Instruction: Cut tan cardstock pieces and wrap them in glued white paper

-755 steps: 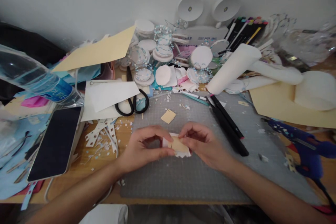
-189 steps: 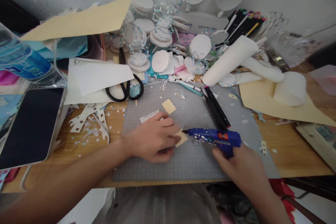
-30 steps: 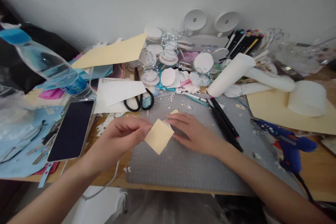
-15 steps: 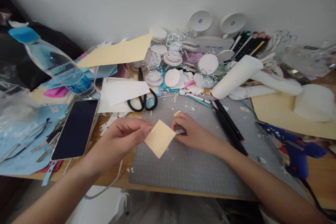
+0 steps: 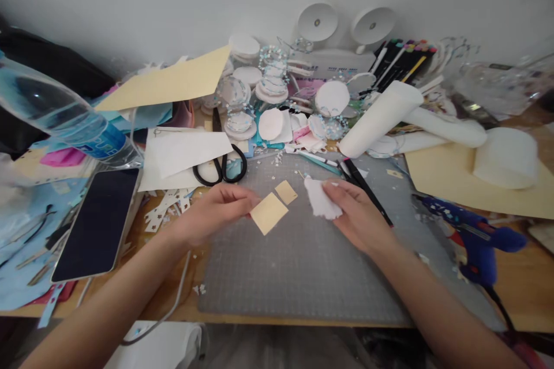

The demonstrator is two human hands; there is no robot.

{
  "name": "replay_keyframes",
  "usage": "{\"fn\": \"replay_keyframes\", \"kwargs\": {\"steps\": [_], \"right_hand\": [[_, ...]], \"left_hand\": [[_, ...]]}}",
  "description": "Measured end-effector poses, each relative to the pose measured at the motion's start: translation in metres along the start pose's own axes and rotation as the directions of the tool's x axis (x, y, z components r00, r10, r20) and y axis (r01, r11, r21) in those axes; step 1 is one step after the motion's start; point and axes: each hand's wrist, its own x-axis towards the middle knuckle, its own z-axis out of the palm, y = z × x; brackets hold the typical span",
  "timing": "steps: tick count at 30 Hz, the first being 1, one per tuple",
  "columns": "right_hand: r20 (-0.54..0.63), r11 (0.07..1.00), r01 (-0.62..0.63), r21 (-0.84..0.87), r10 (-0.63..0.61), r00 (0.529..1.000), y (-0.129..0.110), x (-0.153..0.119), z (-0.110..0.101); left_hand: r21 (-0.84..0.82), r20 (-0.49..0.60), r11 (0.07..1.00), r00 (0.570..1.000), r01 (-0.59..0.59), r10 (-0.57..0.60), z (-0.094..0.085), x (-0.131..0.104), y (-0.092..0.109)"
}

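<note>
Between its thumb and fingers, my left hand (image 5: 225,206) pinches a corner of a pale yellow paper square (image 5: 270,214). Just beyond that square, a smaller yellow piece (image 5: 286,192) rests on the grey cutting mat (image 5: 277,277). My right hand (image 5: 355,207) grips a ragged-edged white paper piece (image 5: 321,199) above the mat, a short way right of the yellow pieces. The hands are apart.
Black-handled scissors (image 5: 220,164), a phone (image 5: 98,222) and a tilted water bottle (image 5: 97,132) are at the left. Black pens (image 5: 367,187) lie beyond my right hand. A blue glue gun (image 5: 478,236) is at the right. White discs (image 5: 332,98) crowd the back.
My right hand has moved right and now shows a white paper piece in its grip. The smaller yellow piece has come into fuller view. The camera view has shifted slightly.
</note>
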Motion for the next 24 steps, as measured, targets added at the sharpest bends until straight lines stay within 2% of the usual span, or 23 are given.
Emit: {"fn": "replay_keyframes", "kwargs": {"steps": [3,5,8,10,16,21,24], "right_hand": [[0.017,0.967,0.063,-0.246,-0.061,0.998,0.003,-0.003,-0.001],[0.084,0.947,0.074,-0.313,-0.050,0.995,0.003,-0.006,0.002],[0.196,0.966,0.050,-0.254,0.001,0.981,0.005,-0.011,0.011],[0.239,0.973,0.063,-0.222,-0.008,0.971,0.007,-0.014,0.017],[0.262,0.957,0.125,-0.261,-0.054,0.964,0.011,-0.015,0.028],[0.338,0.896,0.300,-0.328,-0.185,0.923,0.005,-0.014,0.024],[0.365,0.882,0.342,-0.325,-0.216,0.905,0.005,-0.013,0.021]], "left_hand": [[-0.049,0.109,0.998,0.993,-0.048,0.053,0.006,0.008,0.003],[-0.081,0.111,0.993,0.989,-0.086,0.095,0.010,0.010,0.003],[-0.071,0.067,0.989,0.988,-0.132,0.137,0.012,0.009,0.000],[-0.042,0.062,0.990,0.989,-0.135,0.137,0.013,0.008,-0.003],[0.164,0.183,0.978,0.978,-0.128,0.097,0.020,0.007,-0.001],[0.246,0.215,0.959,0.973,-0.140,0.087,0.023,0.005,0.000],[0.254,0.220,0.958,0.973,-0.132,0.076,0.023,0.005,-0.001]]}}
